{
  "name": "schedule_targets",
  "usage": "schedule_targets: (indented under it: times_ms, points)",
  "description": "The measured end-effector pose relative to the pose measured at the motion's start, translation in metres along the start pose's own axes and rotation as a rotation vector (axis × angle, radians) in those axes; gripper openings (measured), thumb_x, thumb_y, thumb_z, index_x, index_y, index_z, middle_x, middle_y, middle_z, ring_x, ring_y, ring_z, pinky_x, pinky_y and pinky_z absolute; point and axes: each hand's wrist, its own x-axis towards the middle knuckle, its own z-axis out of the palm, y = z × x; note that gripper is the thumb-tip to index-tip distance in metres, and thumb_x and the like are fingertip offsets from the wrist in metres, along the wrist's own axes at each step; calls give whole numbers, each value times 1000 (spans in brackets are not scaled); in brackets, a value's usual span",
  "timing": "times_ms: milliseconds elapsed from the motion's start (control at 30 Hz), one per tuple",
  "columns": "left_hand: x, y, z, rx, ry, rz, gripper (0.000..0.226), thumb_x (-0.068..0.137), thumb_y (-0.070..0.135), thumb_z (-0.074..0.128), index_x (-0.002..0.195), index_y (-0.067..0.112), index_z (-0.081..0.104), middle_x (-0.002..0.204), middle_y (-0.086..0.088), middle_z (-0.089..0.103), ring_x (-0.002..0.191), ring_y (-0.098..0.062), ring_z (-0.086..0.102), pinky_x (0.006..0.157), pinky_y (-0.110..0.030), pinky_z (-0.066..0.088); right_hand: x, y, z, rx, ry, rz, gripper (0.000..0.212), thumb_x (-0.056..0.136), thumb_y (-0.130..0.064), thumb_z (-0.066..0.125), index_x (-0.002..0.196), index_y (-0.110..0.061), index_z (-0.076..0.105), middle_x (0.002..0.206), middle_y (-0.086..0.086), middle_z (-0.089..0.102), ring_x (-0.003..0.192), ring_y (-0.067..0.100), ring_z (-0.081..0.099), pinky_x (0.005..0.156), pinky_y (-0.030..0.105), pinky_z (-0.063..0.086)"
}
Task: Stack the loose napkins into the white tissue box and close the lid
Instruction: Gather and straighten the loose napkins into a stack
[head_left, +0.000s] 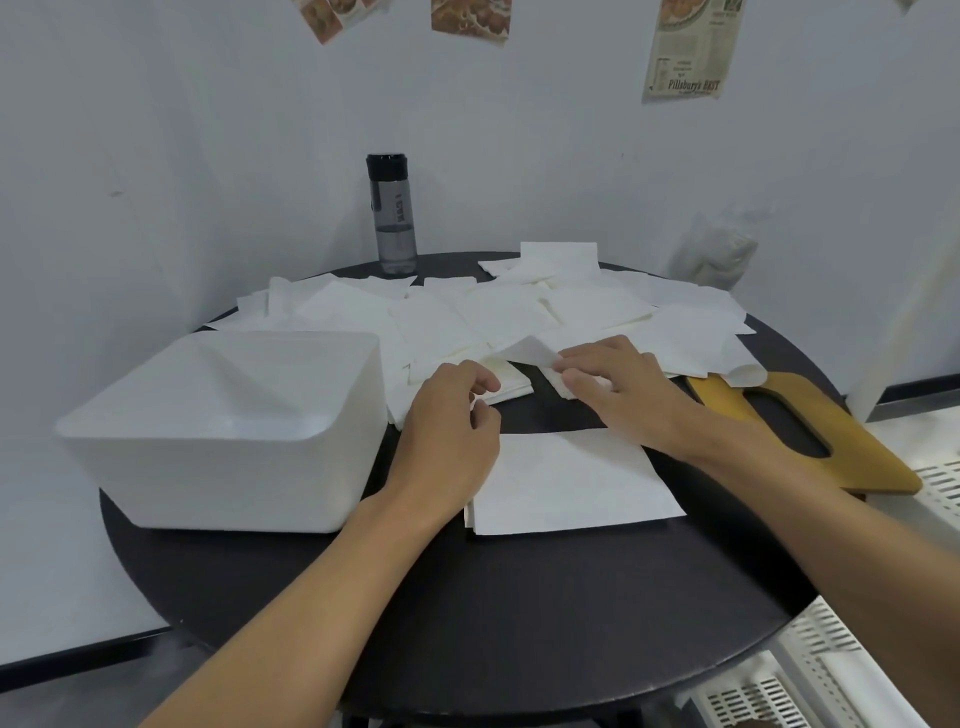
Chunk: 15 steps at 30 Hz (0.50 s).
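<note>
Now my left grip (452, 415) and right grip (618, 395) each pinch loose napkins (514, 385) beside the white tissue box (223, 467).

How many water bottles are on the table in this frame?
1. The water bottle stands upright at the far edge of the round table, behind the loose napkins; no other shows.

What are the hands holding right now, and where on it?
The left hand pinches the folded napkin by its near left edge; the right hand pinches the lifted napkin by its right edge.
</note>
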Motion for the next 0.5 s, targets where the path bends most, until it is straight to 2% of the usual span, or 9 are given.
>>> schedule_targets:
  times_ms: [100, 167, 233, 333, 500]
  points:
    - [1, 3, 0, -50, 29, 1, 23, 97, 8, 50, 106, 27, 58, 103, 17, 54, 91, -12, 56, 71, -19, 40, -5, 1, -3, 167, 147, -11, 26, 103, -18, 48, 105, -12, 73, 106, -29, 58, 116, 1, 45, 112, 31, 28]
    - [3, 5, 1, -59, 56, 15, 22, 97, 11, 53, 113, 25, 59, 107, 16, 56, 100, -9, 56, 78, -18, 44, -5, 3, -2, 210, 228, -29, 20, 100, -15, 54, 104, -21, 74, 109, -23, 61, 113, -2, 52, 106, 18, 36]
    - [8, 7, 1, -60, 77, 35, 28, 97, 13, 56, 122, 23, 58, 117, 11, 56, 106, -6, 53, 89, -22, 46, -4, 3, -3, 195, 320, -92, 21, 95, -5, 60, 101, -19, 74, 107, -13, 67, 103, -9, 57, 94, 6, 39]
    - [15, 11, 1, -81, 100, 74, 43, 96, 16, 61, 137, 22, 51, 130, 10, 51, 112, -6, 50, 97, -26, 45, -3, 2, -10, 163, 424, -196, 23, 90, 7, 61, 97, -9, 76, 100, -8, 70, 97, -7, 61, 89, 4, 40]
    - [29, 16, 8, -99, 109, 98, 56, 95, 21, 66, 147, 19, 44, 143, 7, 46, 126, -11, 47, 107, -33, 43, -1, -5, -23, 95, 501, -265, 22, 90, 9, 61, 98, -4, 76, 102, -4, 68, 97, 3, 60, 86, 5, 43]
